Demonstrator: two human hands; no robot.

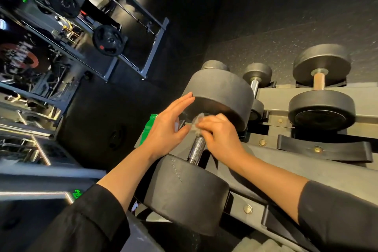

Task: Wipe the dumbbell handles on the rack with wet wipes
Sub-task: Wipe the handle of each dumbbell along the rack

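A large black dumbbell lies on the grey rack point(286, 172), its knurled metal handle point(196, 147) running between two round heads. My right hand point(222, 137) pinches a crumpled wet wipe point(197, 121) against the handle's upper end, near the far head point(219, 92). My left hand point(169, 125) is beside it with straight fingers that touch the far head's rim and hold nothing. The near head point(186, 194) sits below my forearms.
Two more dumbbells rest on the rack to the right, a small one point(256, 73) and a bigger one point(321, 106) with a tan handle. A green packet point(149, 129) lies behind my left hand. Weight-plate racks point(106, 41) and a mirror stand at the left.
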